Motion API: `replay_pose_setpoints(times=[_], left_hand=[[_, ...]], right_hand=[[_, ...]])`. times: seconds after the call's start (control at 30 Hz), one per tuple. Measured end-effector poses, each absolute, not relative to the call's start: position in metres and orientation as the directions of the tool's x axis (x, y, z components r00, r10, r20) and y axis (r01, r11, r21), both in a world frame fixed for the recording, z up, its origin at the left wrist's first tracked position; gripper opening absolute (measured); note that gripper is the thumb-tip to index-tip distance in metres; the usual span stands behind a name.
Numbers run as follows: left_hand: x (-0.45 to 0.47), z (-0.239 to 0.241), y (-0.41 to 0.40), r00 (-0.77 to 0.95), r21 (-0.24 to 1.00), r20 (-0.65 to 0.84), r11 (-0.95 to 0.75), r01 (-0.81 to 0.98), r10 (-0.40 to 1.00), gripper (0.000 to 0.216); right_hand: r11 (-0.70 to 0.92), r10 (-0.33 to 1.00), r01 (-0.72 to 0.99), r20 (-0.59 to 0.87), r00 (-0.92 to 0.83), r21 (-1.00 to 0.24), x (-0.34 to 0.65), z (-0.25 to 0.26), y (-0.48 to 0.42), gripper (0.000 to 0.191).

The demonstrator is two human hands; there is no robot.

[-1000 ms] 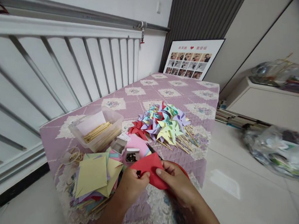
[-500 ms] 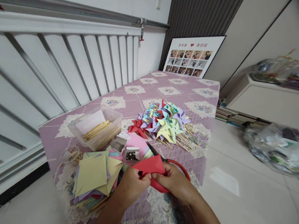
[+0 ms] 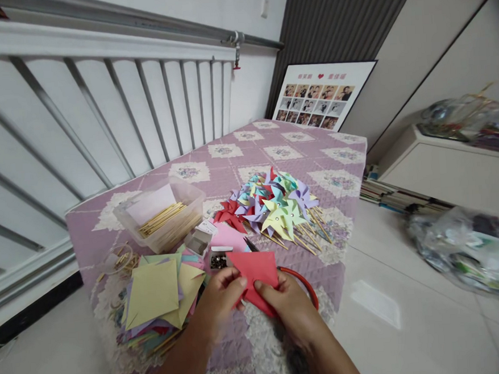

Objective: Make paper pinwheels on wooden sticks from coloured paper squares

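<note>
Pinching one red paper sheet (image 3: pixel 255 269) low in the frame's center, my left hand (image 3: pixel 220 300) and right hand (image 3: pixel 288 307) each grip an edge. Behind it lie one pair of red-handled scissors (image 3: pixel 301 280), then a clear tub (image 3: pixel 166 213) holding wooden sticks, left of the pinwheel pile (image 3: pixel 274 205). Bare floor lies right of the bed edge.

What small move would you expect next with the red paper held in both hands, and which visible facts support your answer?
Probably pressing the fold flat. The left hand and right hand both pinch the red paper, which looks partly folded above the quilted table cover. Red-handled scissors lie just behind it, and finished pinwheels are heaped farther back, so a crease, then cuts, seems likely.
</note>
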State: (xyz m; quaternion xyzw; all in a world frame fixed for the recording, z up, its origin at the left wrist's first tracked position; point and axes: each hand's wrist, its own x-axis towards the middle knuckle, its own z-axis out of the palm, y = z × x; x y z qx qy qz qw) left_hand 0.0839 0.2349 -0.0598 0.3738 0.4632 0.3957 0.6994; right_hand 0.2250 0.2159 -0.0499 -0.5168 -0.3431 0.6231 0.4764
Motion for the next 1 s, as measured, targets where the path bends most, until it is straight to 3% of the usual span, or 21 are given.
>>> replay_pose_setpoints(times=[0.1, 0.17, 0.37, 0.6, 0.8, 1.0], left_hand=[[0.084, -0.063, 0.232, 0.275, 0.713, -0.337, 0.435, -0.550, 0.900, 0.037], [0.087, -0.064, 0.230, 0.303, 0.651, -0.290, 0.419, -0.633, 0.908, 0.044], [0.101, -0.060, 0.225, 0.295, 0.802, -0.241, 0.361, -0.477, 0.925, 0.031], [0.100, -0.069, 0.225, 0.137, 0.788, -0.225, 0.263, -0.556, 0.965, 0.032], [0.098, -0.072, 0.226, 0.008, 0.805, -0.267, 0.227, -0.549, 0.964, 0.024], [0.099, -0.069, 0.229, -0.073, 0.824, -0.287, 0.208, -0.528, 0.955, 0.026]], right_hand=[[-0.248, 0.942, -0.454, -0.323, 0.095, -0.856, 0.219, -0.053, 0.217, 0.025], [-0.203, 0.930, -0.553, -0.336, 0.150, -0.808, 0.216, -0.054, 0.219, 0.026], [-0.159, 0.897, -0.612, -0.372, 0.238, -0.775, 0.203, -0.054, 0.221, 0.026], [-0.127, 0.926, -0.491, -0.280, 0.252, -0.862, 0.189, -0.061, 0.218, 0.024], [-0.112, 0.932, -0.436, -0.246, 0.265, -0.893, 0.179, -0.064, 0.217, 0.030], [-0.087, 0.937, -0.409, -0.214, 0.277, -0.908, 0.172, -0.061, 0.216, 0.024]])
